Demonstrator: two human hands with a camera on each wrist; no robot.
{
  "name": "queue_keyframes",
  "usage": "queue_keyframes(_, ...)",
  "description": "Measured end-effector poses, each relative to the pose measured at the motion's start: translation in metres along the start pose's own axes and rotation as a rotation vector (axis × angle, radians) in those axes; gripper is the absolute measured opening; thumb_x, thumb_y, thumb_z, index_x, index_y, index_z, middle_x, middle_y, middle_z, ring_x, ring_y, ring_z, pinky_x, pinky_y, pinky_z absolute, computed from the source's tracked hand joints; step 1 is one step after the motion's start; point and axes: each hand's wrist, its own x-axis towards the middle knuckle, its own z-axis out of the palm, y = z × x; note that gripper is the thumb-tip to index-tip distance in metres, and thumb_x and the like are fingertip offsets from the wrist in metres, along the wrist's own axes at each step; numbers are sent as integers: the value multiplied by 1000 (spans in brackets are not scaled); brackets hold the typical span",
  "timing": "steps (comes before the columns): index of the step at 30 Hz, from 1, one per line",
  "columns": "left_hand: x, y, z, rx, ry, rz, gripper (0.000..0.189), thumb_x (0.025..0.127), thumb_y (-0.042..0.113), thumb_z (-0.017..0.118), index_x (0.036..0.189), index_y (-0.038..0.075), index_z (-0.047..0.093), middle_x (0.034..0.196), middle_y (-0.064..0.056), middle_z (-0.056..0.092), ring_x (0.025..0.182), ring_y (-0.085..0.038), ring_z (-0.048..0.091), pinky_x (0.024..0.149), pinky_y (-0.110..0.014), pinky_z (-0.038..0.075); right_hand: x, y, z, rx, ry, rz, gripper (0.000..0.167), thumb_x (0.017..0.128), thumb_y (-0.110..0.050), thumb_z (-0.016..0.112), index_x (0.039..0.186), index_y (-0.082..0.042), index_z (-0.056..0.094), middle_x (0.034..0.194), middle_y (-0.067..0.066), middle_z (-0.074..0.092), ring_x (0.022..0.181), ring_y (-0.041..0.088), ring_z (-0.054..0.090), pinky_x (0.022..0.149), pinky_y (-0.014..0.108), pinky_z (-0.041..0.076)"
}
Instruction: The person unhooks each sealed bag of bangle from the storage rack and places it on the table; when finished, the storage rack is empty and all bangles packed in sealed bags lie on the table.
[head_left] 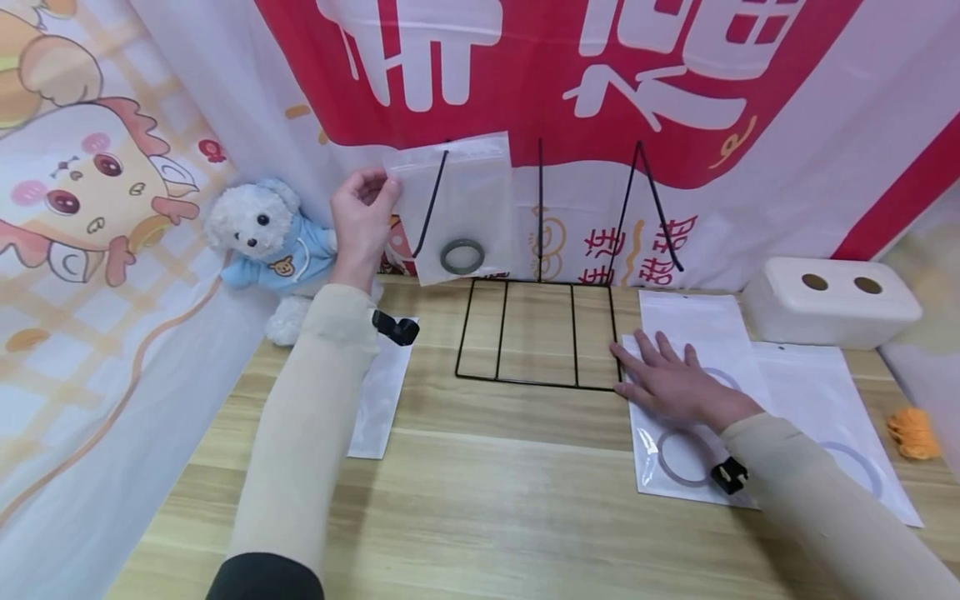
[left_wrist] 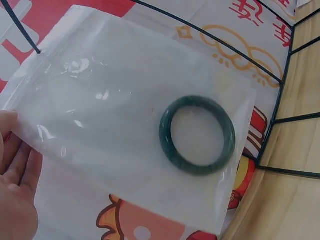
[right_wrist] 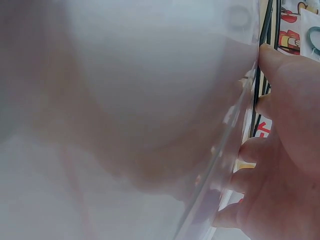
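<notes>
In the head view, my left hand (head_left: 360, 221) pinches the upper left edge of a clear zip bag (head_left: 480, 200). A dark green bangle (left_wrist: 165, 135) lies in the bottom of that bag. One slanting black prong (head_left: 431, 204) of a wire rack (head_left: 540, 383) passes in front of the bag. To the rack's right, my right hand (head_left: 667, 379) rests with spread fingers on white bags on the table. A pale bangle (head_left: 663, 454) shows in the front bag (head_left: 648, 479). The right wrist view is mostly filled by blurred clear plastic beside the hand.
Another white bag (head_left: 802, 375) with a bangle lies farther right, before a white box (head_left: 765, 292) with two holes. A plush dog (head_left: 251, 221) sits behind my left forearm, near a white bag (head_left: 382, 417). An orange item (head_left: 913, 433) lies at the right edge.
</notes>
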Motion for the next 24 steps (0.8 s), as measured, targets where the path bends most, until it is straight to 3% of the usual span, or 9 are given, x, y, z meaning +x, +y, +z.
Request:
queue_keyframes(6, 0, 5, 1, -28, -6, 43, 32, 105, 25, 73, 130, 5, 74, 130, -15, 77, 114, -17, 73, 109, -29, 58, -1, 0, 0, 1, 3, -3, 75, 113, -58, 45, 174, -22, 23, 179, 30, 3, 161, 64, -1, 121, 87, -2)
queue_keyframes(10, 1, 5, 2, -45, -12, 75, 28, 105, 21, 72, 125, 2, 74, 123, -17, 79, 105, -15, 74, 104, -29, 60, -2, 0, 0, 0, 7, -4, 75, 113, -58, 45, 174, -21, 23, 179, 30, 3, 161, 63, 0, 121, 87, -2)
queue_keyframes(16, 3, 6, 1, -39, -10, 63, 21, 105, 19, 72, 119, 4, 76, 110, -11, 80, 94, -12, 72, 92, -26, 60, -1, -1, -1, 3, 1, -5, 75, 113, -58, 45, 174, -22, 23, 179, 30, 3, 162, 63, -1, 121, 87, -2)
queue_keyframes(24, 2, 9, 0, -39, -15, 47, 21, 105, 20, 72, 119, 6, 77, 113, -12, 80, 98, -16, 73, 95, -28, 63, 0, 0, 0, 0, 1, -6, 75, 113, -58, 45, 174, -21, 23, 179, 30, 4, 162, 63, -1, 121, 87, -2)
